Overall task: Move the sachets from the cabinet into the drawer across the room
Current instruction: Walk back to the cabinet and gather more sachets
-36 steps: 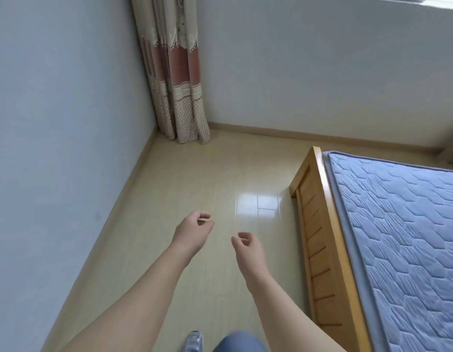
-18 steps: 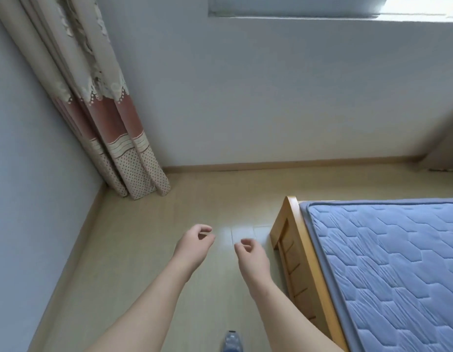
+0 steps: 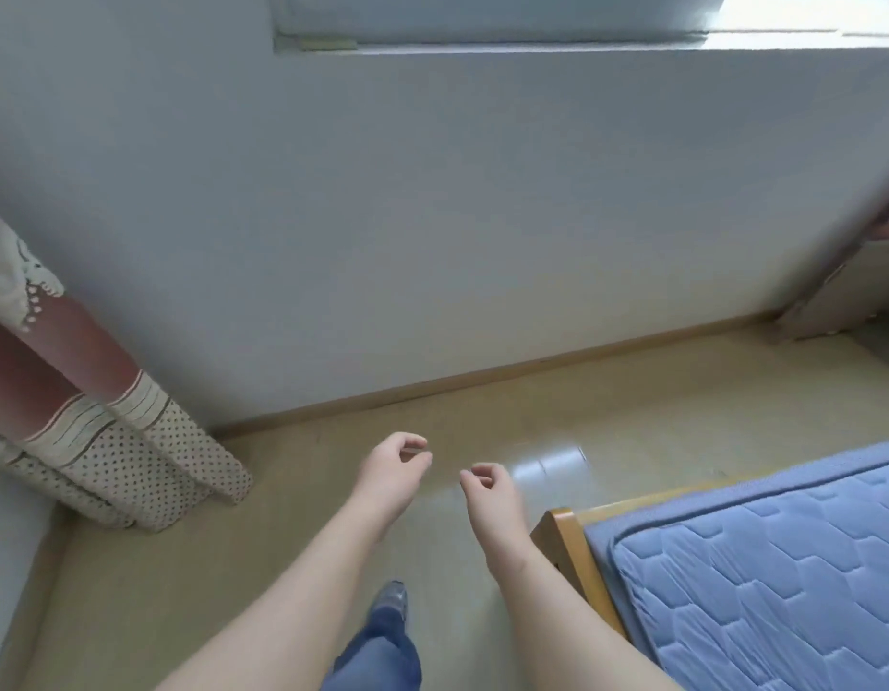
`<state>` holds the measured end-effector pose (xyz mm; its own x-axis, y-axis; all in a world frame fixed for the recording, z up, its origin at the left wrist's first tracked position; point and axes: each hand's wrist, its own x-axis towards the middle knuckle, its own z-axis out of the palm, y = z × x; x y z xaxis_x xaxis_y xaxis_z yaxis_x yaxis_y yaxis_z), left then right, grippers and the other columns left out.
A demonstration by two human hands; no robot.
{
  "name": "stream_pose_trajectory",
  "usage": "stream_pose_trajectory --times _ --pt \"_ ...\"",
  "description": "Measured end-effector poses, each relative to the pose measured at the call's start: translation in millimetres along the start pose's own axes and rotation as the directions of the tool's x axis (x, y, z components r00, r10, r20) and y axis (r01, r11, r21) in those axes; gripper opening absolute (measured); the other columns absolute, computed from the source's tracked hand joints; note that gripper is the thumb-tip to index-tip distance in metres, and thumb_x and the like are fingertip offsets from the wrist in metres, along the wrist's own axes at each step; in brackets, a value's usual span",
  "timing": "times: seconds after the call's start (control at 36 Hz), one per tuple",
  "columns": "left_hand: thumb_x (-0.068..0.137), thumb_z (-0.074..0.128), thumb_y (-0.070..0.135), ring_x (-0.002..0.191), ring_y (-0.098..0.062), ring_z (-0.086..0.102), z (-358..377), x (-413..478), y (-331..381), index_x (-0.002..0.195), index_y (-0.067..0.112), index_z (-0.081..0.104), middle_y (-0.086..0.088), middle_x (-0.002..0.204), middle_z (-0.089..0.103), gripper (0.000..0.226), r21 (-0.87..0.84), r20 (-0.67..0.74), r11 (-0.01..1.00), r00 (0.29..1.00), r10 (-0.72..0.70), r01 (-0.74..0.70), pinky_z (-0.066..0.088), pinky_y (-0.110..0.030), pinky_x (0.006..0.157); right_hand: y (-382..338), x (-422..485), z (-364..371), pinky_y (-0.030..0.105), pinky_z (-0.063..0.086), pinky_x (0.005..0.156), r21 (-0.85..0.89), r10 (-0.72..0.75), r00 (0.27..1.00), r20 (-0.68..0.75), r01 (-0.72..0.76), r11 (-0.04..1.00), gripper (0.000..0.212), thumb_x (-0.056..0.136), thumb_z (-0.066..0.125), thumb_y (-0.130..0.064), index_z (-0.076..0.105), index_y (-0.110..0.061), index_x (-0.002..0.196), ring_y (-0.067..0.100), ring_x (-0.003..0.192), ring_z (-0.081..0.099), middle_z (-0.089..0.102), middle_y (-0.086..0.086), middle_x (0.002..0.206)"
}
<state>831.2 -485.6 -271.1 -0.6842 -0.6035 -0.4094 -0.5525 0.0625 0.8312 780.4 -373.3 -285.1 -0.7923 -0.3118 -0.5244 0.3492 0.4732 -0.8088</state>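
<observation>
The left hand and right hand hang out front, fingers loosely curled round nothing, with no sachets in sight, probably because the person is mid-walk between cabinet and drawer, the bed just right of the right hand.

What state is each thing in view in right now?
Left hand: fingers loosely curled, nothing visible in grip.
Right hand: fingers loosely curled, nothing visible in grip.
Curtain: gathered at the left, hanging down to the floor.
Mattress: bare, lying flat in the wooden bed frame.
</observation>
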Motion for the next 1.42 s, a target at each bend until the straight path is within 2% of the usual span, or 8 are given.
stream_pose_trajectory --times 0.11,0.25,0.44,0.78,1.0,1.19,1.33,1.42 --pt "0.092 0.053 0.022 0.090 -0.014 0.056 -2 74 52 0.099 0.028 0.056 0.006 0.099 0.060 0.009 0.131 0.090 0.990 0.995 0.041 -0.053 0.041 -0.019 0.060 -48 60 2 0.025 0.038 0.081 0.078 0.038 0.997 -0.061 -0.033 0.996 0.022 0.094 0.051 -0.024 0.053 -0.016 0.114 0.015 0.095 0.051 0.055 -0.001 0.103" --pt "0.093 0.053 0.022 0.097 -0.008 0.052 25 145 100 0.108 0.024 0.058 0.013 0.104 0.056 0.016 0.227 0.229 0.970 0.973 0.035 -0.088 0.036 -0.019 0.075 -79 122 -19 0.023 0.036 0.079 0.167 0.124 0.980 -0.156 -0.097 0.981 0.023 0.094 0.052 -0.024 0.054 -0.016 0.116 0.014 0.095 0.051 0.056 0.000 0.108" --pt "0.093 0.052 0.022 0.104 -0.009 0.052 94 240 160 0.114 0.022 0.058 0.011 0.107 0.057 0.022 0.323 0.373 0.933 0.927 0.030 -0.160 0.037 -0.021 0.083 -105 221 -79 0.022 0.037 0.083 0.271 0.228 0.934 -0.274 -0.153 0.950 0.027 0.094 0.052 -0.024 0.054 -0.013 0.119 0.015 0.097 0.050 0.056 0.001 0.111" --pt "0.092 0.052 0.021 0.106 -0.012 0.054 255 373 309 0.115 0.022 0.058 0.008 0.109 0.059 0.024 0.287 0.541 0.919 0.837 0.077 -0.270 0.041 -0.023 0.086 -177 377 -247 0.023 0.036 0.077 0.377 0.267 0.868 -0.419 -0.101 0.921 0.024 0.094 0.051 -0.026 0.053 -0.018 0.117 0.012 0.091 0.051 0.054 -0.005 0.108" --pt "0.093 0.051 0.021 0.103 -0.011 0.052 376 444 388 0.114 0.022 0.059 0.008 0.108 0.058 0.022 0.269 0.651 0.897 0.752 0.098 -0.350 0.038 -0.022 0.084 -179 458 -351 0.024 0.038 0.083 0.445 0.377 0.762 -0.526 -0.131 0.886 0.024 0.094 0.052 -0.028 0.054 -0.018 0.116 0.016 0.098 0.052 0.056 -0.003 0.111" --pt "0.093 0.051 0.022 0.096 -0.011 0.053 489 518 466 0.115 0.022 0.058 0.006 0.111 0.059 0.023 0.286 0.712 0.850 0.692 0.120 -0.442 0.037 -0.016 0.063 -201 547 -458 0.021 0.035 0.078 0.463 0.418 0.710 -0.566 -0.145 0.874 0.026 0.095 0.051 -0.027 0.054 -0.016 0.118 0.012 0.092 0.049 0.053 -0.005 0.108" --pt "0.094 0.050 0.024 0.100 -0.009 0.052 570 546 526 0.119 0.023 0.057 0.007 0.119 0.058 0.027 0.315 0.772 0.791 0.626 0.107 -0.524 0.037 -0.019 0.076 -219 592 -542 0.021 0.035 0.076 0.489 0.431 0.666 -0.609 -0.113 0.865 0.025 0.095 0.051 -0.026 0.054 -0.018 0.118 0.011 0.092 0.050 0.054 -0.005 0.110" --pt "0.094 0.050 0.024 0.100 -0.006 0.049 619 550 549 0.120 0.022 0.056 0.009 0.119 0.056 0.027 0.323 0.823 0.749 0.562 0.078 -0.578 0.038 -0.017 0.072 -212 607 -581 0.021 0.034 0.074 0.541 0.477 0.630 -0.612 -0.106 0.834 0.028 0.095 0.050 -0.025 0.054 -0.017 0.121 0.010 0.089 0.050 0.054 -0.006 0.109"
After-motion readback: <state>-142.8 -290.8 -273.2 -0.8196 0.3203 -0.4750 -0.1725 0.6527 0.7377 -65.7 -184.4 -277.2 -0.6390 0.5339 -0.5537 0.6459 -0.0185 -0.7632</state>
